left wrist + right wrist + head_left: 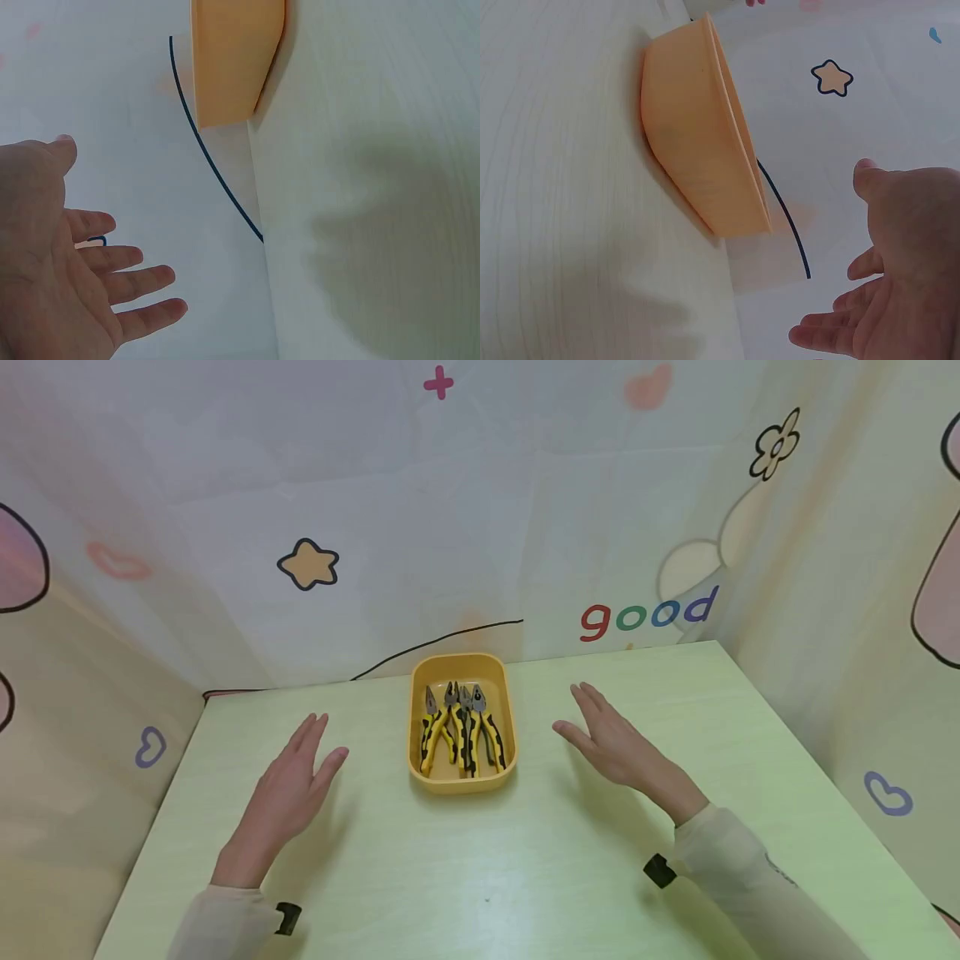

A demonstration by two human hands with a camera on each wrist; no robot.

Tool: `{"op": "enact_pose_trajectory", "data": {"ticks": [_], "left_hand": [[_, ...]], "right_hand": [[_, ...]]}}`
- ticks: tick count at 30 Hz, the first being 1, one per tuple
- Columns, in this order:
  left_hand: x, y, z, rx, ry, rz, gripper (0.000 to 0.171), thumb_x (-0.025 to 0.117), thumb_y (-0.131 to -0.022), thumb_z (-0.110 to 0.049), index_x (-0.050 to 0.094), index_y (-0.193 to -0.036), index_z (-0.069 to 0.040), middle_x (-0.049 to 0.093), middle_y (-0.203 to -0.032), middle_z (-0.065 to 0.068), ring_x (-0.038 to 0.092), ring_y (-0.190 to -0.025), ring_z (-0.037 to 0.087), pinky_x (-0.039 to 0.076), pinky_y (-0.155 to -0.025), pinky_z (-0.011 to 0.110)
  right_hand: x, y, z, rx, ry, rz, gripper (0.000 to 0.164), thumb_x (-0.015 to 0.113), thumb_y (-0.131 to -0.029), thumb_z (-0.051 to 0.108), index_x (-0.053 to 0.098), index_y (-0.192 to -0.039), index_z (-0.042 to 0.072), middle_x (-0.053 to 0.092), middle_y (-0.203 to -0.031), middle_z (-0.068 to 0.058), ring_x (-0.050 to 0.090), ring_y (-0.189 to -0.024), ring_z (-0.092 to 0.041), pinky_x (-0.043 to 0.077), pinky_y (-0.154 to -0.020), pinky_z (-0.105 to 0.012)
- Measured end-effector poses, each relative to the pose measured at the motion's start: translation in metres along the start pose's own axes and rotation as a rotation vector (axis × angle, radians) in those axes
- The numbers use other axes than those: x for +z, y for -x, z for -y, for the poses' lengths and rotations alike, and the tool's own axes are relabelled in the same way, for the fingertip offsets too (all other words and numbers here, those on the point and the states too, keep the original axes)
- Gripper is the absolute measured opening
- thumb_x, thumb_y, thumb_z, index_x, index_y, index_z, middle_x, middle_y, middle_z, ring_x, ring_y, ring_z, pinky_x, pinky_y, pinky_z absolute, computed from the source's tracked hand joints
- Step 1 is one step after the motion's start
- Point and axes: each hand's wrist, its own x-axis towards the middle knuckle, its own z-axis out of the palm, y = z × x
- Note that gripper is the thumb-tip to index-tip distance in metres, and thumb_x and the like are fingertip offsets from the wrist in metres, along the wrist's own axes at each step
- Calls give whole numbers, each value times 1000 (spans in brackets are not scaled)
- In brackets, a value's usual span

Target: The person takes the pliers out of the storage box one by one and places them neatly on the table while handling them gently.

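Note:
A yellow-orange plastic bin [463,785] sits toward the back of the table, between the two hands. Inside it lie several pliers [474,735] with yellow and black handles, their grey heads toward the wall. My left hand [288,785] hovers over the table to the bin's left, fingers straight and thumb apart, holding nothing. On the other side my right hand [618,743] is held the same way, apart from the bin. Both wrist views show an open palm and the bin's outer side, with the pliers hidden by its wall.
The pale green table [450,877] meets a printed cloth wall [450,527] at the back, and cloth [67,760] also hangs at the sides. Dark clips [660,871] stick out at both sleeve cuffs.

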Motion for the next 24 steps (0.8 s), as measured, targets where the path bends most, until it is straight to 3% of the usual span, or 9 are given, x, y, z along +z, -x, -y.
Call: {"op": "enact_pose_trajectory", "data": {"ticks": [6, 8, 13, 18, 24], "left_hand": [[4, -3, -7, -27, 23, 1, 78, 38, -109, -56, 21, -164, -4, 19, -168, 23, 26, -150, 48, 27, -115, 71], [6, -3, -9, -37, 39, 3, 79, 40, -108, -57, 21, -164, -4, 20, -168, 22, 25, -150, 46, 27, -116, 70], [13, -5, -12, -47, 104, -10, 77, 43, -108, -54, 25, -163, -4, 32, -163, 22, 37, -145, 44, 34, -113, 67], [21, -8, -15, -45, 192, -21, 71, 48, -109, -47, 30, -160, -1, 49, -150, 21, 52, -133, 39, 46, -108, 58], [28, -14, -20, -53, 264, -34, 64, 52, -109, -38, 36, -157, 2, 58, -139, 21, 60, -124, 39, 50, -104, 54]], "right_hand": [[8, -2, 8, -2, -46, -40, 83, 43, -107, 57, 22, -162, -1, 18, -167, -25, 24, -151, -45, 24, -121, -64], [11, -2, 11, -1, -67, -53, 81, 44, -107, 56, 25, -161, -2, 22, -165, -26, 33, -147, -46, 30, -118, -64], [19, -4, 16, -6, -122, -90, 74, 47, -109, 49, 32, -157, -4, 34, -158, -25, 56, -125, -40, 48, -106, -58], [26, -7, 23, -2, -142, -128, 68, 49, -109, 45, 40, -153, -6, 43, -149, -24, 58, -109, -33, 54, -94, -50], [33, -10, 29, 25, -170, -141, 64, 50, -109, 44, 45, -150, -5, 48, -143, -24, 56, -108, -33, 55, -92, -49]]}}
